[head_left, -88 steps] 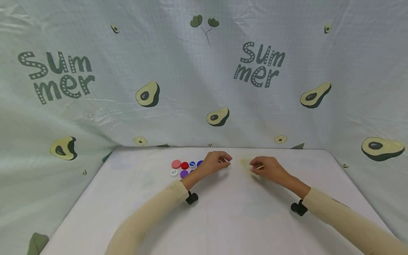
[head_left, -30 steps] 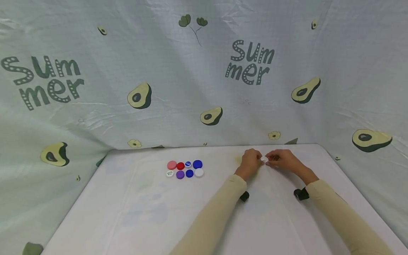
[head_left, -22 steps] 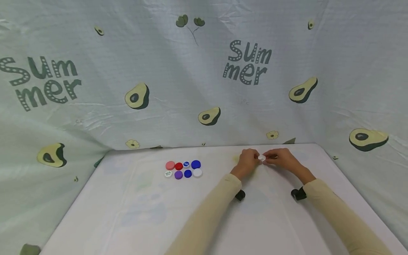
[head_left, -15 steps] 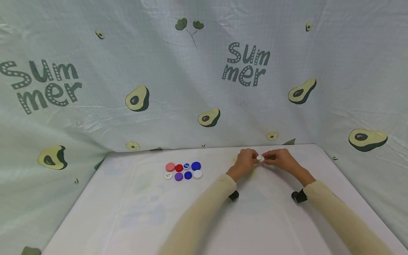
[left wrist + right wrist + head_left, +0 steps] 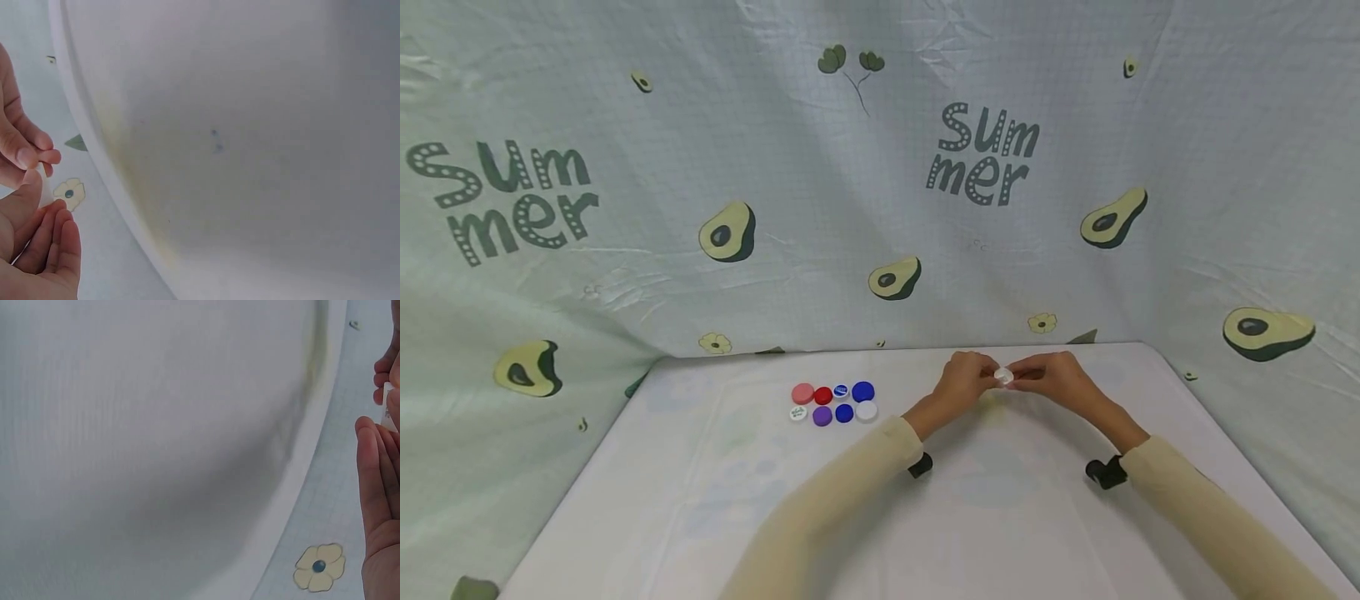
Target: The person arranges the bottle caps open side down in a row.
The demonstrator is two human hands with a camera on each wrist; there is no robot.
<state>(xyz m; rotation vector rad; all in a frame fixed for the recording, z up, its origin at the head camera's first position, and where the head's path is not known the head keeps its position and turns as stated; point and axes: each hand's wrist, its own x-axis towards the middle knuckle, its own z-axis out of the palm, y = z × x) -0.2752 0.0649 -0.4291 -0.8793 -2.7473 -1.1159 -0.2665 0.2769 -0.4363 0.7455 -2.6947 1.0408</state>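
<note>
A small white bottle cap (image 5: 1003,377) is held between my two hands near the table's back edge. My left hand (image 5: 957,382) pinches its left side, and my right hand (image 5: 1056,382) pinches its right side. In the left wrist view, the white cap (image 5: 45,189) shows edge-on between thumb and fingers of my left hand (image 5: 44,240), the right hand (image 5: 19,134) meeting it from above. At the right border of the right wrist view, part of the cap (image 5: 389,406) appears over my right hand (image 5: 381,494); fingertips partly cover it.
Left of the hands, several bottle caps lie in two rows: pink (image 5: 802,393), red (image 5: 823,396), purple (image 5: 822,416), blue (image 5: 863,391) and white (image 5: 867,411) among them. A printed curtain (image 5: 820,167) hangs behind the white table (image 5: 985,517).
Earlier my hands were apart; they have since come together with the white cap between them. Over the last second both hands and the cap have shifted slightly left. The rows of caps look unchanged.
</note>
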